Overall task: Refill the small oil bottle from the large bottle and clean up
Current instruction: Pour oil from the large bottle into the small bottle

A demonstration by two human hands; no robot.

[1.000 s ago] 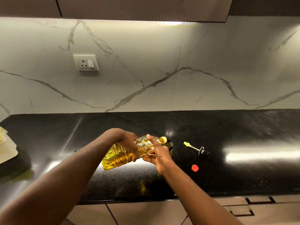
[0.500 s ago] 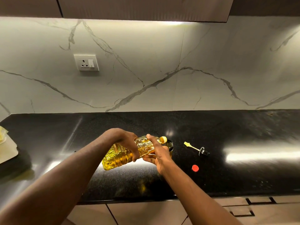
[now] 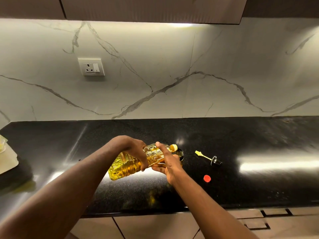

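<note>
Pouring: large oil bottle (image 3: 128, 165) tipped right over small bottle (image 3: 179, 153); left hand (image 3: 133, 148) grips its body, right hand (image 3: 170, 162) clasps neck; next prob. needs steady tilt, no overflow.

Black speckled worktop (image 3: 259, 138) below a white, grey-veined marble backsplash (image 3: 224, 66).
A white wall socket (image 3: 91, 66) with a switch sits on the backsplash to the left, well above the worktop. Brown upper cabinets (image 3: 151, 7) run along the top, with a strip of light (image 3: 179, 25) beneath them glaring off the polished stone. At the far left a pale flat board (image 3: 6, 161) lies on the worktop, cut off by the edge. Brown cabinet fronts (image 3: 155, 225) with recessed handles sit below.
</note>
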